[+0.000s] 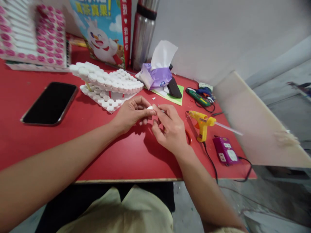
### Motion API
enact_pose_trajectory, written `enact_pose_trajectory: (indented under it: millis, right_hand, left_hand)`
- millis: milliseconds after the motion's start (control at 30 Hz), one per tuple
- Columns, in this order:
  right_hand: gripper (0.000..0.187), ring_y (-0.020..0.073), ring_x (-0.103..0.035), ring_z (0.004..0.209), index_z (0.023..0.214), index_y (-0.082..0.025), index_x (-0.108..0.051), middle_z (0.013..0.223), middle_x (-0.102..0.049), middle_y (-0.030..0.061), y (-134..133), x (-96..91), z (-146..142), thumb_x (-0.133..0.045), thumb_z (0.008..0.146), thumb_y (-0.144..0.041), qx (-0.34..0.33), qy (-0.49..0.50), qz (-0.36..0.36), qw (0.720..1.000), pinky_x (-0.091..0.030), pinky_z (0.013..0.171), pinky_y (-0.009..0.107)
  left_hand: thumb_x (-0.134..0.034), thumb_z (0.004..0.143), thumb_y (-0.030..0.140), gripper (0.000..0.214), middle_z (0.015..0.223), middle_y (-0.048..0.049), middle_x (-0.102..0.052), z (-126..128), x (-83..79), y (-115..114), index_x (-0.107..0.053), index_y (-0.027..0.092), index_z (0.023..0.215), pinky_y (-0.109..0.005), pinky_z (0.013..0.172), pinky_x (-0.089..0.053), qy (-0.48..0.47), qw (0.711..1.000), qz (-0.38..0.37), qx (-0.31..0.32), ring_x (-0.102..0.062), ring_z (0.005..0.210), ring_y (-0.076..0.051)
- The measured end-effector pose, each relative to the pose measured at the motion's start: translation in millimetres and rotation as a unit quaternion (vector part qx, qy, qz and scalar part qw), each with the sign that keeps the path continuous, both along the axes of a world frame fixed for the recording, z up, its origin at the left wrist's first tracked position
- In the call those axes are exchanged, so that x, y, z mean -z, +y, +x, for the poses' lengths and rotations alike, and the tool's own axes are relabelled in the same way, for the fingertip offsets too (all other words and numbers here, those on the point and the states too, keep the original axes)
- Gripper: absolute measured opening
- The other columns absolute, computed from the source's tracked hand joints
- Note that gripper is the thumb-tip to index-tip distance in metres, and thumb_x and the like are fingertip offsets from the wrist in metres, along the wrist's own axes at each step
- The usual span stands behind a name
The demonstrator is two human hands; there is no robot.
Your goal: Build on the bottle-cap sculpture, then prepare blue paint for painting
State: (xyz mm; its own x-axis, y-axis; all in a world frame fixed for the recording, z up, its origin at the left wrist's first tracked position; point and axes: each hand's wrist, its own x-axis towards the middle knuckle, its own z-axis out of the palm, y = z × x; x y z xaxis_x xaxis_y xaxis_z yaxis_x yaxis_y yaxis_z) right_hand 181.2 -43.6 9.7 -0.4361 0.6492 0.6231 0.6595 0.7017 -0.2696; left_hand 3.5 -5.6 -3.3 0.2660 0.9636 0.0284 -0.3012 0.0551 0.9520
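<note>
A small white rounded piece (150, 107) is pinched between the thumb and forefinger of my left hand (133, 113). The fingertips of my right hand (171, 127) meet its right side, with the other fingers curled. Both hands are above the red table, close together. Just behind and left of them stands a white model (109, 81) built of many small round white pieces in tiers, with a similar studded base under it. To the right of my right hand lies a yellow glue gun (201, 123) with a clear glue stick in its back.
On the red table (116, 161) are a black phone (50, 103), a purple tissue pack (157, 76), a green-handled tool (198, 97) and a purple power strip (225, 151) with cords. Along the back stand a pink-and-white studded piece (50, 38), a printed bag (104, 35) and a metal flask (143, 35).
</note>
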Motion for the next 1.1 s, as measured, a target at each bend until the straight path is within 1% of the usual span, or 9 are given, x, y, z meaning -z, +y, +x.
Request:
enact_pose_trajectory:
  millis: [200,300,433,533,700,767,900,1000,1100]
  right_hand:
    - [0.051,0.0259,-0.064,0.114,0.146,-0.020,-0.057,0.126,-0.059,0.0156,-3,-1.2,-6,-0.054,0.095,-0.016,-0.019,0.033,-0.016,0.999,-0.061,0.088,0.041]
    - [0.049,0.0208,-0.066,0.102,0.142,-0.024,-0.062,0.125,-0.059,0.0125,-4,-4.1,-8,-0.055,0.095,-0.014,-0.037,0.093,-0.057,0.993,-0.061,0.079,0.036]
    - [0.038,0.0124,-0.062,0.077,0.128,-0.028,-0.072,0.115,-0.063,0.0064,-4,-8.9,-5,-0.056,0.096,-0.015,-0.029,0.228,-0.128,0.965,-0.056,0.067,0.030]
    - [0.038,0.0136,-0.064,0.083,0.129,-0.031,-0.072,0.115,-0.064,0.0055,-3,-10.5,-2,-0.056,0.098,-0.018,-0.028,0.284,-0.169,0.944,-0.056,0.069,0.029]
    - [0.046,0.0134,-0.061,0.084,0.141,-0.033,-0.065,0.115,-0.061,0.0057,-3,-7.5,-4,-0.056,0.097,-0.020,-0.042,0.198,-0.162,0.966,-0.056,0.070,0.029]
    - [0.050,0.0146,-0.062,0.086,0.147,-0.031,-0.059,0.118,-0.060,0.0075,-3,-4.0,-6,-0.054,0.099,-0.019,-0.046,0.144,-0.122,0.981,-0.058,0.074,0.031]
    - [0.066,0.0239,-0.063,0.109,0.162,-0.027,-0.038,0.124,-0.059,0.0129,-3,2.9,-9,-0.050,0.099,-0.014,-0.018,0.004,-0.023,1.000,-0.060,0.087,0.039]
    - [0.074,0.0270,-0.063,0.112,0.167,-0.027,-0.024,0.124,-0.060,0.0142,-3,3.9,-10,-0.049,0.099,-0.013,0.007,-0.064,0.001,0.998,-0.061,0.083,0.039]
    - [0.068,0.0272,-0.065,0.106,0.165,-0.024,-0.030,0.122,-0.062,0.0151,-4,2.0,-10,-0.048,0.100,-0.014,0.019,-0.097,0.021,0.995,-0.061,0.073,0.037]
  left_hand:
    - [-0.094,0.068,0.034,0.041,0.059,0.0020,-0.068,4,3.3,2,-0.059,0.017,0.078,-0.014,0.043,-0.041,-0.133,0.990,-0.050,-0.013,-0.058,0.045,-0.007]
    - [-0.096,0.066,0.034,0.042,0.059,0.0022,-0.067,2,1.6,4,-0.059,0.016,0.076,-0.011,0.038,-0.035,-0.182,0.981,-0.071,0.010,-0.053,0.043,-0.004]
    - [-0.094,0.069,0.030,0.042,0.058,0.0022,-0.064,-1,-1.9,5,-0.055,0.015,0.069,-0.008,0.036,-0.029,-0.210,0.970,-0.108,0.054,-0.045,0.039,-0.001]
    - [-0.092,0.073,0.028,0.039,0.060,0.0022,-0.062,-2,-3.1,4,-0.056,0.014,0.069,-0.008,0.036,-0.029,-0.216,0.966,-0.115,0.088,-0.043,0.038,0.000]
    - [-0.089,0.077,0.032,0.037,0.061,0.0019,-0.062,-2,-1.6,3,-0.058,0.013,0.070,-0.008,0.036,-0.030,-0.208,0.962,-0.124,0.122,-0.043,0.038,0.000]
    - [-0.090,0.076,0.032,0.036,0.060,0.0024,-0.062,-1,0.1,4,-0.060,0.013,0.071,-0.008,0.036,-0.031,-0.216,0.958,-0.138,0.126,-0.043,0.039,0.000]
    - [-0.089,0.078,0.032,0.035,0.059,0.0031,-0.059,-1,2.6,3,-0.062,0.012,0.071,-0.008,0.038,-0.031,-0.227,0.952,-0.169,0.119,-0.043,0.039,0.001]
    - [-0.085,0.083,0.033,0.036,0.057,0.0030,-0.058,0,1.6,2,-0.060,0.012,0.068,-0.009,0.039,-0.034,-0.220,0.948,-0.199,0.112,-0.042,0.038,0.001]
    - [-0.082,0.087,0.036,0.037,0.055,0.0032,-0.057,0,0.0,2,-0.060,0.012,0.069,-0.009,0.039,-0.035,-0.225,0.941,-0.225,0.111,-0.040,0.038,0.000]
